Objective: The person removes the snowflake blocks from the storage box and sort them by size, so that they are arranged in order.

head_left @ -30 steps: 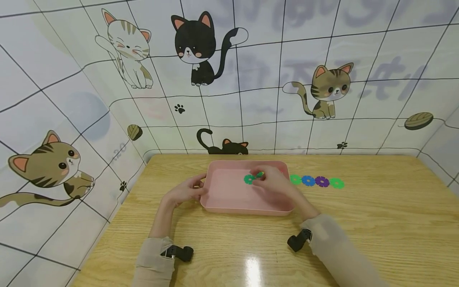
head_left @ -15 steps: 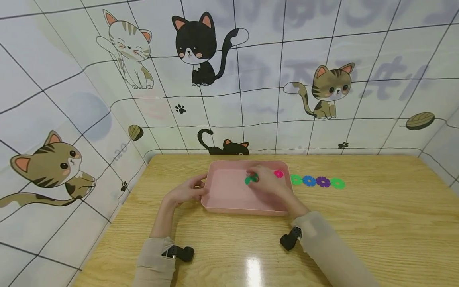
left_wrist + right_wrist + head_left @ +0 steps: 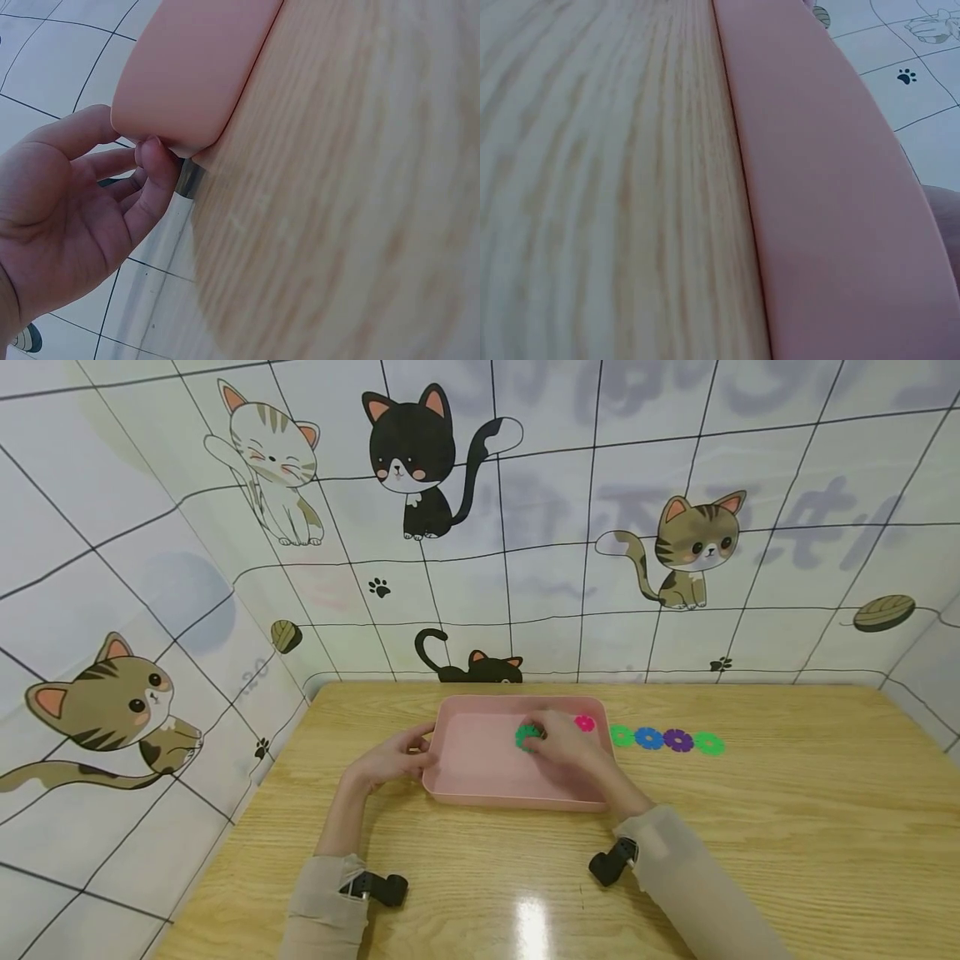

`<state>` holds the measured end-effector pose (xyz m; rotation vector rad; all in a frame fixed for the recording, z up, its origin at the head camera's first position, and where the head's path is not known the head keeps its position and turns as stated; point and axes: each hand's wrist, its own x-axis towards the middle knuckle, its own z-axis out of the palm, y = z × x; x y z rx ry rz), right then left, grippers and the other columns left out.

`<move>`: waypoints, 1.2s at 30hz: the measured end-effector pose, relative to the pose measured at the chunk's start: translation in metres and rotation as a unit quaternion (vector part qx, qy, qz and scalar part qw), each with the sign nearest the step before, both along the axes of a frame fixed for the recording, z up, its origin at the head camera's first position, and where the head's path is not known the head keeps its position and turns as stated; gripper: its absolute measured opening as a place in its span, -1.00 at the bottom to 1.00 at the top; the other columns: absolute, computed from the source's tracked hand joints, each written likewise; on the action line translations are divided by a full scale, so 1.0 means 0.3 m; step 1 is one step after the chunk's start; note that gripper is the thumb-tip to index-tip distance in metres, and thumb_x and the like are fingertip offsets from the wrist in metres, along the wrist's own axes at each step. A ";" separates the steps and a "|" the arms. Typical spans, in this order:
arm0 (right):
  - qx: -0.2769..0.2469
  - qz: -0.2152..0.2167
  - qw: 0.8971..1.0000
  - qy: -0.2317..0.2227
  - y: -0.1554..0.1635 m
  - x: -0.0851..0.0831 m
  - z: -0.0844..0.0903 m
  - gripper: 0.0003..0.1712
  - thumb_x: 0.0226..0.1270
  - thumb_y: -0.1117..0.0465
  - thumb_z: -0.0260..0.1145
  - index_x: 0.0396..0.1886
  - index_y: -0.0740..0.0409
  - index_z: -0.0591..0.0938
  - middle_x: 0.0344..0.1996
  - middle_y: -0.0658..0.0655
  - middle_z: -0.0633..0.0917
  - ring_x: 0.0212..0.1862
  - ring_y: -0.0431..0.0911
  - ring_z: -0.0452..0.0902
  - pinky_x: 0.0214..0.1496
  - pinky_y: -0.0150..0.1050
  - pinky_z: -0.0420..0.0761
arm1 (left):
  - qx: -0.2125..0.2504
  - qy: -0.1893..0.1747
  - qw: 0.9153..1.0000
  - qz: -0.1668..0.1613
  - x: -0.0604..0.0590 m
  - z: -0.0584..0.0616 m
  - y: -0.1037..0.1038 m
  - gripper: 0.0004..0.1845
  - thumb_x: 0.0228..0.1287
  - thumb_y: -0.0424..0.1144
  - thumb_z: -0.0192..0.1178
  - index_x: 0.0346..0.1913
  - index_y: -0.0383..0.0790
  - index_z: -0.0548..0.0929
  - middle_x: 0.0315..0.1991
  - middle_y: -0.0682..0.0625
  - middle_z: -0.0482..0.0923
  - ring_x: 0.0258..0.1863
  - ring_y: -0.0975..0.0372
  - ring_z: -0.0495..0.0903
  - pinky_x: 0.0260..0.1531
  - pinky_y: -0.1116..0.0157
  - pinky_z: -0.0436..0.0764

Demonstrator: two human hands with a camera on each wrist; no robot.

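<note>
Pink plastic tray [image 3: 480, 768]: left hand [image 3: 390, 762] grips its left rim (fingers curled).
Green toothed plastic disc [image 3: 527, 737]: pinched by right hand [image 3: 566, 743].

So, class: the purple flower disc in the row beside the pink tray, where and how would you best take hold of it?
Pinch the purple flower disc by two opposite edge notches, coming straight down from above. It lies flat on the table, so only its rim offers purchase. The blue disc and green disc flank it closely, so place fingers on its near and far edges.

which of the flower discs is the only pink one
The pink disc inside the pink tray, by its right wall; the others are green, blue or purple.
</note>
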<state>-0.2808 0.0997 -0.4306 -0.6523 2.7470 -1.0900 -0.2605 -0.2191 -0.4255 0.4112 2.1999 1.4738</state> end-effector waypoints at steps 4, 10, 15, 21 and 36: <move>-0.012 -0.005 1.000 0.023 0.014 0.012 0.006 -0.74 0.43 0.33 0.28 0.03 0.34 0.67 -0.20 0.14 0.67 -0.20 -0.03 0.51 -0.08 -0.14 0.59 | -0.002 0.000 1.000 0.001 0.001 0.001 0.000 -0.26 0.49 -0.38 0.10 0.60 -0.32 0.03 -0.03 -0.20 0.36 -0.26 0.18 0.54 -0.27 0.30 0.59; -0.091 -0.023 0.996 -0.005 0.053 0.031 0.020 -0.68 0.42 0.35 0.29 0.12 0.36 0.60 -0.26 0.17 0.67 -0.35 -0.06 0.59 -0.30 -0.21 0.65 | 0.003 -0.004 1.000 0.000 -0.001 -0.003 -0.002 -0.25 0.48 -0.37 0.13 0.60 -0.30 0.04 -0.04 -0.19 0.36 -0.26 0.17 0.53 -0.27 0.32 0.60; -0.146 -0.031 0.989 -0.014 0.100 0.038 0.023 -0.65 0.40 0.40 0.30 0.14 0.41 0.56 -0.33 0.22 0.68 -0.48 -0.02 0.61 -0.44 -0.24 0.64 | 0.002 -0.003 1.000 0.002 -0.001 -0.004 -0.001 -0.26 0.48 -0.39 0.12 0.60 -0.31 0.04 -0.06 -0.18 0.36 -0.26 0.18 0.52 -0.28 0.33 0.60; -0.166 -0.055 0.984 -0.020 0.166 0.067 0.049 -0.62 0.45 0.36 0.28 0.20 0.37 0.55 -0.22 0.25 0.65 -0.39 0.02 0.62 -0.35 -0.15 0.68 | 0.002 0.000 1.000 0.002 0.001 -0.001 -0.001 -0.26 0.48 -0.39 0.12 0.60 -0.34 0.03 -0.07 -0.17 0.36 -0.29 0.19 0.51 -0.30 0.34 0.58; -0.184 -0.094 0.978 0.010 0.395 0.097 0.062 -0.65 0.43 0.34 0.32 0.10 0.42 0.49 -0.25 0.33 0.62 -0.39 -0.04 0.66 -0.32 -0.14 0.71 | 0.000 0.001 1.000 0.000 0.003 0.000 -0.002 -0.26 0.48 -0.38 0.12 0.60 -0.32 0.04 -0.05 -0.17 0.35 -0.25 0.18 0.51 -0.27 0.32 0.59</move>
